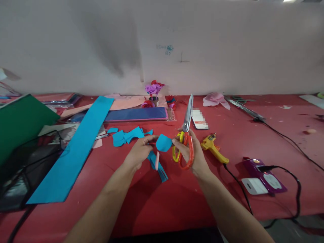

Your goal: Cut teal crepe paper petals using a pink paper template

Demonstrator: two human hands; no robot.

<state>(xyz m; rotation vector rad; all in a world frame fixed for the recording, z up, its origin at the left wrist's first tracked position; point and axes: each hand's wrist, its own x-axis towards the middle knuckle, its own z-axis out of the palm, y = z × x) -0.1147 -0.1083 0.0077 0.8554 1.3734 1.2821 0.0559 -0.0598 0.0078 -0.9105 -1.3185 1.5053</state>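
Thin, rounded blue sheet petal (163, 143), frame centre: we judge it light, creasable, best edge-held. Left grip (138, 152), right grip (198, 157): pinching opposite edges, right also carrying red-and-yellow-handled metal scissors (187, 125).

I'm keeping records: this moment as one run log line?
left hand: touching small rounded blue cutout; right hand: holding red-and-yellow-handled metal scissors, touching cutout; nearby: yellow glue gun

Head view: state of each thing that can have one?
Scissors, in right hand, blades closed
Blue piece, cut, between both hands
Left hand, at blue piece's edge
Glue gun, lying down
Phone, lying flat
Purple device, plug inserted
Long blue strip, lying flat
Purple flower, upright in pot
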